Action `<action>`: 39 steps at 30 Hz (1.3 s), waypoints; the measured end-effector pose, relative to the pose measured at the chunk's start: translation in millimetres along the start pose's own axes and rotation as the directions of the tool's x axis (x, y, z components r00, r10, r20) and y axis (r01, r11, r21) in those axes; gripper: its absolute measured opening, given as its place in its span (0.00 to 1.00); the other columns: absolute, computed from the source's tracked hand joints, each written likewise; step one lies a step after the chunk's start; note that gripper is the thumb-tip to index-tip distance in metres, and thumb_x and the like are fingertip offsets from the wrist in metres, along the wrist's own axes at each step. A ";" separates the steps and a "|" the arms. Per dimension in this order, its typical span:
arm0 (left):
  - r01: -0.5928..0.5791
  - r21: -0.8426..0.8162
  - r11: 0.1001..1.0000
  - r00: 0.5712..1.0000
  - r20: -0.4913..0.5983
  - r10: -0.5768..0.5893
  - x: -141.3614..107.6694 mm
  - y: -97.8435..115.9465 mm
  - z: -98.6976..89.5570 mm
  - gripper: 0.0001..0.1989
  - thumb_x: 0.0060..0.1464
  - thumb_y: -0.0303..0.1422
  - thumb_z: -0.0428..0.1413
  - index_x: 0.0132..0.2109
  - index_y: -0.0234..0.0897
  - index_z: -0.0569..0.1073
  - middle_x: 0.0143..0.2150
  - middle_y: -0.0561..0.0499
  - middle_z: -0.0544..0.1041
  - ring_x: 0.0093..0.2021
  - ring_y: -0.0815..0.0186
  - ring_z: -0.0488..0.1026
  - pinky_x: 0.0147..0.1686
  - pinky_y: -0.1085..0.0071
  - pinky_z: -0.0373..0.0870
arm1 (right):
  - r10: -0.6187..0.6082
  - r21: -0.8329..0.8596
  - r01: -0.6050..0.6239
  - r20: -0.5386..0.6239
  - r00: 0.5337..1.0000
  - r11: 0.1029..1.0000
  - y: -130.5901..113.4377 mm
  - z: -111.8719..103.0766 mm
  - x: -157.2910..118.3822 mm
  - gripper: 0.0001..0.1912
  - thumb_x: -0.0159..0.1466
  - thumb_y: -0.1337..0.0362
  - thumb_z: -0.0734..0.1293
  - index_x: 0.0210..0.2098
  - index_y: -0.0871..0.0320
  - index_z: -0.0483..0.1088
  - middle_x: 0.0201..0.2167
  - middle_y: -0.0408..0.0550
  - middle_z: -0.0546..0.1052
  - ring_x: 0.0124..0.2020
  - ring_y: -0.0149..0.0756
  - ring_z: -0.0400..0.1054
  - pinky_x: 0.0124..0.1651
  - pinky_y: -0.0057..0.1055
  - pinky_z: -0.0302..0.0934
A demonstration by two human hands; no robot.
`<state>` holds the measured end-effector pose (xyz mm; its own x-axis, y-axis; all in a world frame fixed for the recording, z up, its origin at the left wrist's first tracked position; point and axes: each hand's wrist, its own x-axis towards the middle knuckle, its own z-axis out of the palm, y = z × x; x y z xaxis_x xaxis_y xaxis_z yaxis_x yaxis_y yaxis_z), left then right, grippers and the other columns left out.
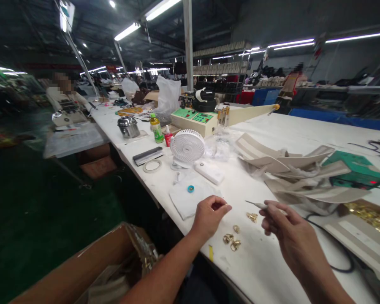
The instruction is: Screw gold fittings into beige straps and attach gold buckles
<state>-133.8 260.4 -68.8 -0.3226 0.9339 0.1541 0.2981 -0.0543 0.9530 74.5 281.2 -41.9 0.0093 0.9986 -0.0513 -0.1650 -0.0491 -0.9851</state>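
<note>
Over the white table, my left hand (210,216) is closed in a pinch, fingertips and thumb together; what it holds is too small to make out. To its right, my right hand (283,221) grips a thin pointed tool (256,204) with a pale handle, its tip directed left toward my left hand. Small gold metal pieces (235,245) lie on the table below and between the hands, with another little group (252,217) near my right fingers. A blue round cap or small dish (190,188) rests on a white cloth (180,198) beyond my left hand.
A white fan (188,148), bottles (156,128) and a control box (194,120) stand farther back. Beige strips (281,162), a green box (356,171) and a box of gold pieces (372,217) are right. A cardboard box (82,264) sits lower left. A person sits far left.
</note>
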 end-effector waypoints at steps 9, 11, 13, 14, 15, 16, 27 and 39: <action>-0.105 0.149 0.983 0.978 -0.165 0.129 -34.6 -20.6 -39.7 0.04 0.54 0.26 0.63 0.33 0.40 0.78 0.37 0.50 0.81 0.39 0.60 0.76 0.41 0.66 0.70 | -0.106 -0.540 0.504 0.605 0.789 0.674 16.6 147.7 61.6 0.11 0.65 0.59 0.69 0.43 0.55 0.79 0.34 0.46 0.83 0.34 0.39 0.77 0.40 0.34 0.67; -0.137 0.167 0.976 0.971 -0.172 0.166 -35.4 -23.4 -40.8 0.06 0.53 0.24 0.63 0.33 0.40 0.77 0.38 0.49 0.81 0.45 0.58 0.76 0.46 0.63 0.70 | -0.105 -0.573 0.546 0.625 0.774 0.611 33.0 161.6 71.3 0.09 0.64 0.62 0.69 0.41 0.54 0.80 0.35 0.46 0.83 0.37 0.41 0.77 0.43 0.35 0.66; -0.127 0.178 0.976 0.971 -0.180 0.159 -35.6 -25.8 -40.2 0.07 0.53 0.23 0.63 0.33 0.40 0.76 0.38 0.49 0.81 0.46 0.57 0.76 0.49 0.62 0.69 | -0.089 -0.593 0.560 0.636 0.766 0.578 43.4 166.9 76.0 0.09 0.63 0.64 0.69 0.40 0.53 0.80 0.36 0.47 0.84 0.38 0.42 0.77 0.44 0.36 0.65; -0.115 0.182 0.977 0.972 -0.182 0.149 -35.6 -26.8 -39.6 0.07 0.53 0.23 0.63 0.33 0.40 0.75 0.38 0.49 0.81 0.46 0.57 0.75 0.49 0.61 0.69 | -0.081 -0.604 0.566 0.640 0.764 0.561 46.1 167.4 76.7 0.09 0.62 0.65 0.69 0.40 0.53 0.81 0.36 0.47 0.84 0.38 0.43 0.76 0.44 0.37 0.64; -0.102 0.185 0.977 0.973 -0.184 0.137 -35.6 -27.7 -39.1 0.07 0.54 0.23 0.63 0.33 0.40 0.75 0.38 0.49 0.81 0.45 0.57 0.75 0.48 0.61 0.69 | -0.075 -0.613 0.571 0.643 0.762 0.546 47.4 167.2 76.8 0.09 0.62 0.65 0.69 0.40 0.53 0.81 0.35 0.47 0.84 0.38 0.43 0.76 0.43 0.37 0.63; -0.091 0.187 0.978 0.975 -0.185 0.126 -35.5 -28.5 -38.7 0.07 0.54 0.24 0.63 0.33 0.40 0.75 0.38 0.49 0.81 0.45 0.57 0.75 0.48 0.62 0.69 | -0.070 -0.620 0.574 0.645 0.761 0.535 47.8 166.6 76.4 0.09 0.62 0.65 0.69 0.39 0.53 0.81 0.35 0.47 0.83 0.38 0.44 0.76 0.43 0.37 0.63; 0.069 -0.041 0.997 0.976 -0.205 -0.076 -33.6 -28.8 -40.0 0.02 0.53 0.28 0.62 0.32 0.38 0.77 0.31 0.53 0.78 0.34 0.65 0.74 0.38 0.68 0.68 | -0.082 -0.594 0.492 0.583 0.809 0.636 47.8 168.9 73.7 0.08 0.61 0.59 0.70 0.36 0.53 0.81 0.30 0.45 0.81 0.33 0.41 0.74 0.39 0.34 0.62; 0.173 -0.313 0.934 0.966 -0.129 -0.222 -27.1 -24.0 -39.2 0.13 0.54 0.37 0.62 0.43 0.34 0.81 0.32 0.49 0.79 0.30 0.65 0.75 0.22 0.74 0.67 | 0.112 -0.235 -0.011 0.421 0.900 0.972 21.7 137.9 61.0 0.19 0.56 0.51 0.74 0.39 0.59 0.76 0.28 0.45 0.77 0.22 0.31 0.68 0.24 0.28 0.60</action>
<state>-167.5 222.6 -85.7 -0.4937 0.8692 -0.0292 -0.0587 0.0002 0.9983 -64.5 343.5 -43.7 -0.4258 0.9006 -0.0873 0.0717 -0.0626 -0.9955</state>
